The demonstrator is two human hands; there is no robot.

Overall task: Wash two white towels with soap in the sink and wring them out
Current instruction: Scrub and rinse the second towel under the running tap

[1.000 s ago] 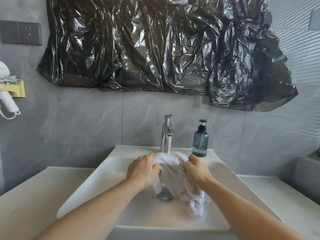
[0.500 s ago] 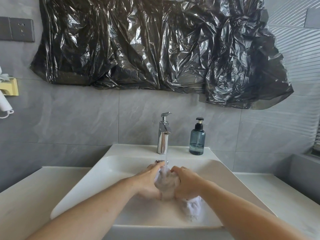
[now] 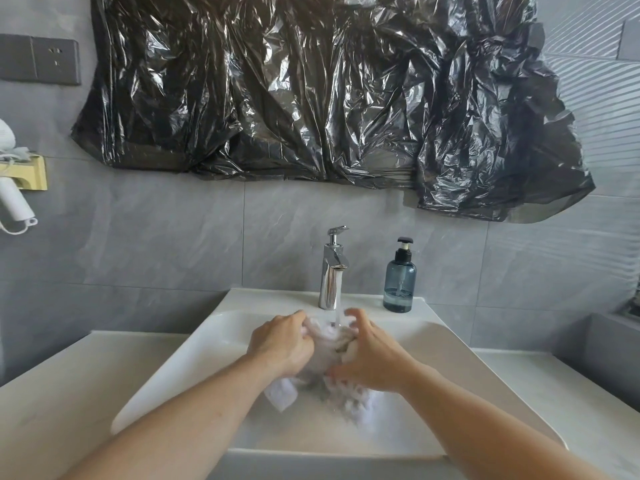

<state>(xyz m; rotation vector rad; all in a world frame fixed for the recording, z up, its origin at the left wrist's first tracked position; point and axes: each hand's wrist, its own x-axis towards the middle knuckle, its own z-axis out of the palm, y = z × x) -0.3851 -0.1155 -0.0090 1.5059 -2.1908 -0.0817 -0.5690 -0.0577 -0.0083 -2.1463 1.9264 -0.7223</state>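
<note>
A wet white towel point(image 3: 323, 355) is bunched between my two hands over the white sink point(image 3: 194, 355). My left hand point(image 3: 282, 342) grips its left side and my right hand point(image 3: 367, 358) grips its right side. Loose ends of cloth hang below both hands into the basin. Water runs from the chrome faucet point(image 3: 331, 271) onto the top of the bundle. A blue soap pump bottle point(image 3: 400, 278) stands on the sink's back ledge, right of the faucet. Whether both towels are in the bundle I cannot tell.
A pale countertop point(image 3: 52, 393) spreads to both sides of the sink. Crumpled black plastic sheeting point(image 3: 329, 91) covers the wall above. A white hair dryer point(image 3: 12, 199) hangs in a yellow holder at the left, below a grey wall socket point(image 3: 41, 58).
Both hands dropped from near the faucet spout down into the basin, squeezing the towel into a tighter bundle. The hanging cloth got shorter, and water now runs onto it.
</note>
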